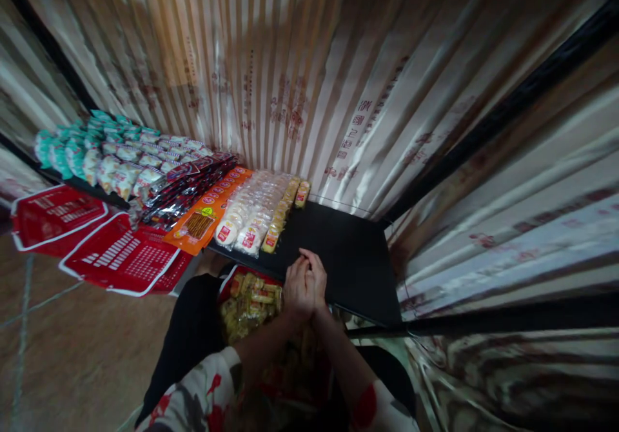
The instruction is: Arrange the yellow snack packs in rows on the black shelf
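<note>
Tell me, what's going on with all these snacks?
A person has their left hand and right hand together at the front edge of a black shelf; I can't see if anything is between them. Loose yellow packets lie heaped just below. On the shelf, a lone yellow packet sits at the back, beside a yellow row; past that are white packets and an orange bag.

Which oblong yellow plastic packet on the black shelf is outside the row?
The yellow packet alone at the far end, right of the others' row.
</note>
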`<state>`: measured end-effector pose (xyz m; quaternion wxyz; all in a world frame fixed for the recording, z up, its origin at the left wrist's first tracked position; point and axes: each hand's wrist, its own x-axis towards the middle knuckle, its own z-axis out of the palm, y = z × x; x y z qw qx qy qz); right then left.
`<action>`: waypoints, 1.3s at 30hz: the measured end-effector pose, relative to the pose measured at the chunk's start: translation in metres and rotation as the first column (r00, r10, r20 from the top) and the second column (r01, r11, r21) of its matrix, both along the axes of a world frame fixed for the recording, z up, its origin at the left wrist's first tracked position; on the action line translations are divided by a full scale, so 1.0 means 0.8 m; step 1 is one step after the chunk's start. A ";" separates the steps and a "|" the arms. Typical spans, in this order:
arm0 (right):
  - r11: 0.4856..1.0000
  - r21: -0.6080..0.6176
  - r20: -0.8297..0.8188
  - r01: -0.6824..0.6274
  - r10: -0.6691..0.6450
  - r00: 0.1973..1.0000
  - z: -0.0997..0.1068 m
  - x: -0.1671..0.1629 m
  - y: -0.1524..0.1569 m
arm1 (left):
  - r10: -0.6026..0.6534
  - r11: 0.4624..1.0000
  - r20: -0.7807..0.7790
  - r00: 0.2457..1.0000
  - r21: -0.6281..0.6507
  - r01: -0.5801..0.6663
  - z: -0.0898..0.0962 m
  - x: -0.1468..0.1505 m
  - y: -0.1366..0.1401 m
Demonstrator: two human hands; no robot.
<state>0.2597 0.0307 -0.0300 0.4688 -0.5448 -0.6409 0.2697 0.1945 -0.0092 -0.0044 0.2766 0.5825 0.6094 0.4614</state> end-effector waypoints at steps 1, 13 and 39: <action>1.000 -0.001 0.007 -0.014 0.014 1.000 0.001 -0.001 -0.016 | -0.025 1.000 -0.021 0.999 0.019 0.025 -0.003 -0.006 -0.016; 0.907 -0.392 0.395 -0.153 0.317 0.862 -0.061 -0.047 -0.149 | -0.038 0.957 -0.502 0.864 -0.268 -0.114 -0.078 -0.121 -0.121; 0.878 -0.467 0.276 -0.104 0.256 0.927 -0.057 -0.026 -0.224 | -0.034 0.965 -0.452 0.892 -0.248 -0.089 -0.054 -0.145 -0.164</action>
